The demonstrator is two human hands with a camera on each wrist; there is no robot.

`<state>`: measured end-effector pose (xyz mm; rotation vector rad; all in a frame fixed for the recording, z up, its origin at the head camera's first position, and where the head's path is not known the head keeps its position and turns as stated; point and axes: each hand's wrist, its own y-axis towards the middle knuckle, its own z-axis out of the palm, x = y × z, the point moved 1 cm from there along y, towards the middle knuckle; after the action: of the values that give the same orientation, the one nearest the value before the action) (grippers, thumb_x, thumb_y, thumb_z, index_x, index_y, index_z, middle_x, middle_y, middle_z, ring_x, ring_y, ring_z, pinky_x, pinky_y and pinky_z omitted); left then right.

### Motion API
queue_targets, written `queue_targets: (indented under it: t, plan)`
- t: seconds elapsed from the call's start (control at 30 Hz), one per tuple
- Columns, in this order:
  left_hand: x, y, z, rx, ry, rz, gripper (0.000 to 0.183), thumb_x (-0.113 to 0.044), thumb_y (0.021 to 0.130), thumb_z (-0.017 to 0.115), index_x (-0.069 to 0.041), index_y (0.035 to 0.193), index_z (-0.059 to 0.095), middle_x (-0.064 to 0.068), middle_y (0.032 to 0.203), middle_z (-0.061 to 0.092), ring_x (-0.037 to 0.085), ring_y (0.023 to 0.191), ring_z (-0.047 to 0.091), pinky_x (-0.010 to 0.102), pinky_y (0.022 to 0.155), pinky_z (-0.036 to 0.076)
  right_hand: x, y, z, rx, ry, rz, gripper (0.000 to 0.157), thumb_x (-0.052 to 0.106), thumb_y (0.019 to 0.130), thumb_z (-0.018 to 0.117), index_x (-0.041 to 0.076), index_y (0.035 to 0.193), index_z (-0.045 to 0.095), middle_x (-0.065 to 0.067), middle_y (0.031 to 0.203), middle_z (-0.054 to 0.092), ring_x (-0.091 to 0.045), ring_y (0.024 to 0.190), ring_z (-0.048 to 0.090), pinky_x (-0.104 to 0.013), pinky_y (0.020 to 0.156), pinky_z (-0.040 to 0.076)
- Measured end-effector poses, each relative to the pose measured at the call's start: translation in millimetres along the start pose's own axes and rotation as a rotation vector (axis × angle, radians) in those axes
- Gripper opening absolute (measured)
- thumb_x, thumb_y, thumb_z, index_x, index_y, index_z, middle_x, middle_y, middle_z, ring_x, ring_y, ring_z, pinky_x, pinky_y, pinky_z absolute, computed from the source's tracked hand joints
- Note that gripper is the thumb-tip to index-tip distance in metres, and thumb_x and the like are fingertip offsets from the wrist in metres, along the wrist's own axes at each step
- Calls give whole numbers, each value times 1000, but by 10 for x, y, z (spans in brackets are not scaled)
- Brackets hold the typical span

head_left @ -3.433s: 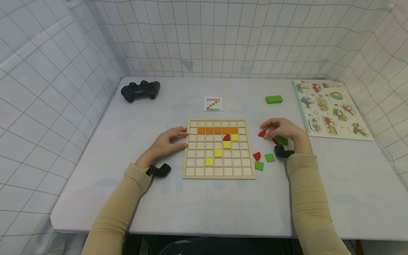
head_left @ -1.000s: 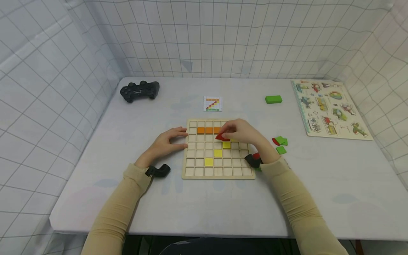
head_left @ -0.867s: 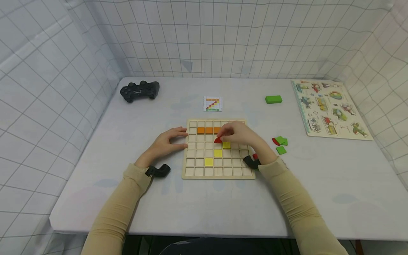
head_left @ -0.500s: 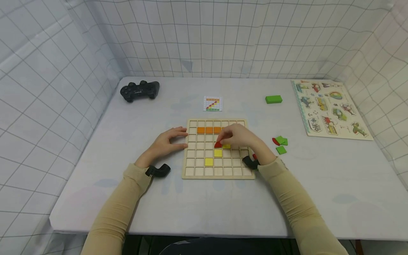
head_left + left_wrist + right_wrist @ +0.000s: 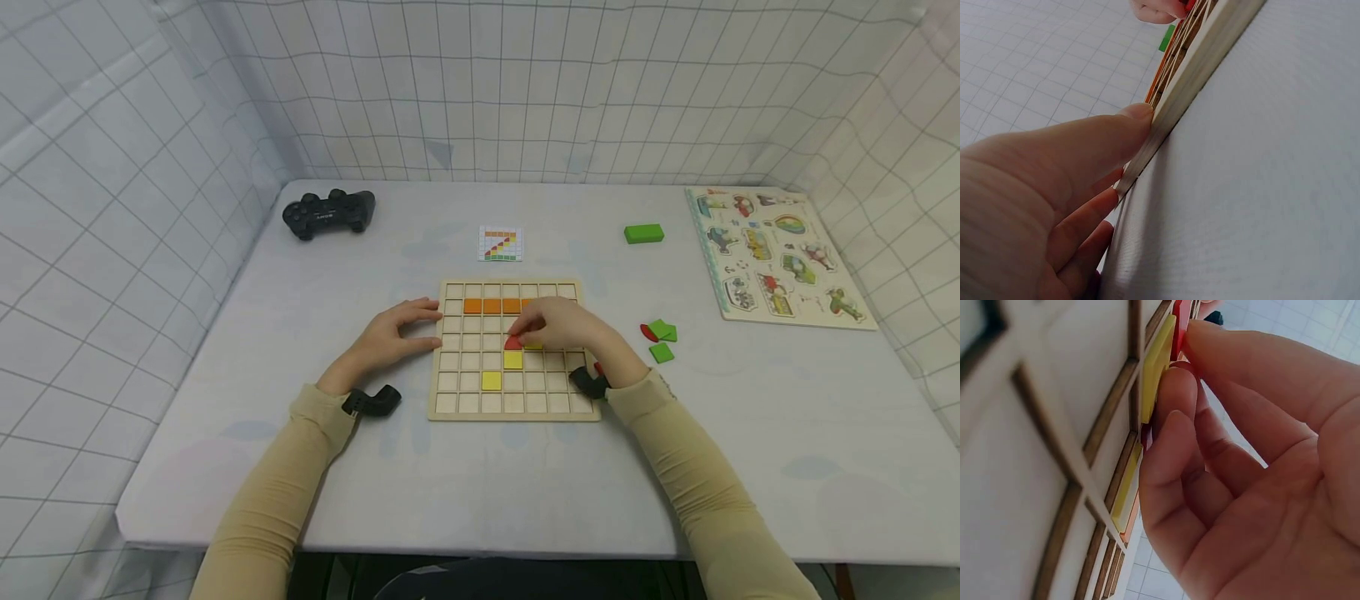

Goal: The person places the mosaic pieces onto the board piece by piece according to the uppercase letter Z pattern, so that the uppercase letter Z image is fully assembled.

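A wooden grid board (image 5: 457, 404) lies in the middle of the table. My right hand (image 5: 562, 323) is over it and pinches a red quarter-circle piece (image 5: 512, 342) between thumb and fingertips, at the cell just above a yellow square (image 5: 513, 360). The right wrist view shows the red piece (image 5: 1179, 328) at those fingertips, close to the board. Along the board's left edge rests my left hand (image 5: 386, 340), its thumb and fingers extended against the wooden side (image 5: 1169, 106). Orange squares (image 5: 482, 306) form a row near the top; another yellow square (image 5: 491, 381) sits lower left. My right hand hides several cells.
Right of the board lie loose green squares (image 5: 662, 353) and a red piece (image 5: 648, 332). Behind it is a small pattern card (image 5: 500, 244). A green block (image 5: 643, 234), a picture puzzle board (image 5: 780, 258) and a black game controller (image 5: 330, 213) stand farther out.
My right hand has come from the loose pieces to the board with a red quarter-circle piece, then shifted slightly down to a lower row. Some green squares have shifted. The left hand stays put.
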<state>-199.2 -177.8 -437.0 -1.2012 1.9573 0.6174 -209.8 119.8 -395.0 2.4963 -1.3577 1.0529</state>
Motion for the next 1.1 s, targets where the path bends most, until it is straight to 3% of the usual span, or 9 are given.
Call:
queue_targets:
  t: [0.3,0.57,0.9,1.1]
  plan:
    - [-7,3,2,-1,5,1,50,-39,83,72,-13,125,61,-1,142,45,18,137,28,39,115,21,-100,-33,-73,16,127,-59,20,17,89,65,13,107,70,2,94,65,-16,88,58,-31,80,51]
    - [-8,-2,6,-1,3,-3,50,-39,83,72,-13,125,61,-1,142,45,17,137,27,39,115,20,-215,-187,-352,-14,203,-75,31,22,87,68,9,115,67,-3,104,66,-19,91,57,-34,79,49]
    - [2,-3,6,-4,-2,-1,51,-39,83,72,-13,124,61,-1,141,45,18,137,28,39,115,22,-473,-532,-729,-112,210,31,39,26,86,70,9,121,63,-7,111,64,-19,98,59,-36,83,49]
    - [6,-4,7,-6,-4,7,50,-38,83,72,-12,124,62,0,141,45,18,137,28,38,114,23,-644,-726,-858,-158,240,90,39,28,86,70,10,120,63,-10,114,63,-19,98,56,-35,84,49]
